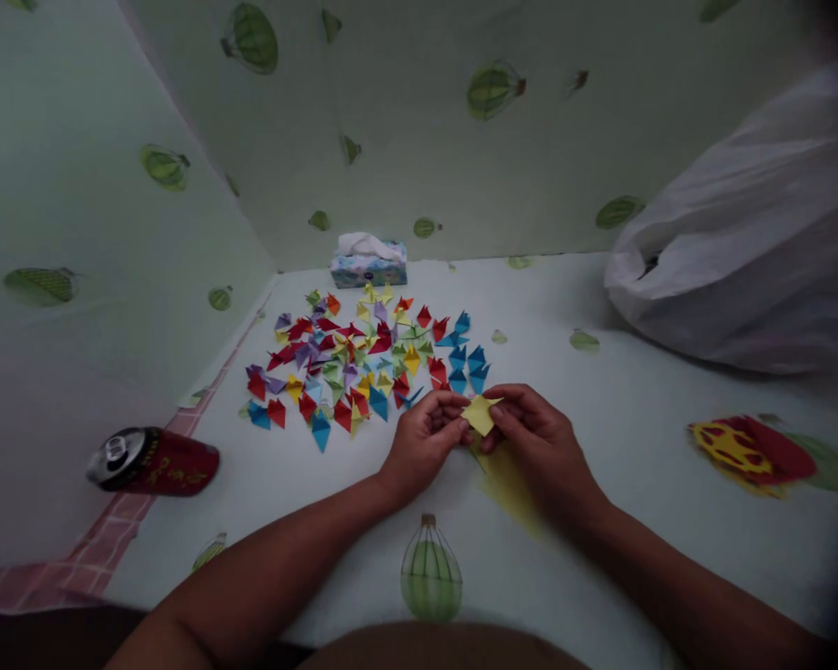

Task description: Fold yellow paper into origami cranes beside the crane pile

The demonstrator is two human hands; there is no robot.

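Note:
A small folded piece of yellow paper (481, 415) is held up between my two hands, above the table. My left hand (429, 433) pinches its left corner between thumb and fingers. On the other side, my right hand (534, 423) has its thumb on the paper's right edge, with the fingers curled behind. Just beyond my hands lies a spread of small folded paper cranes (353, 358) in red, blue, yellow, green and purple. Several blue cranes (476, 368) are closest to my fingers. The back of the yellow paper is hidden.
A tissue box (369, 265) stands against the back wall. At the left, a red and black drink can (157, 461) sits near the pink brick-patterned border. A big white plastic bag (754, 233) fills the right rear. A red and yellow item (750, 451) lies at right.

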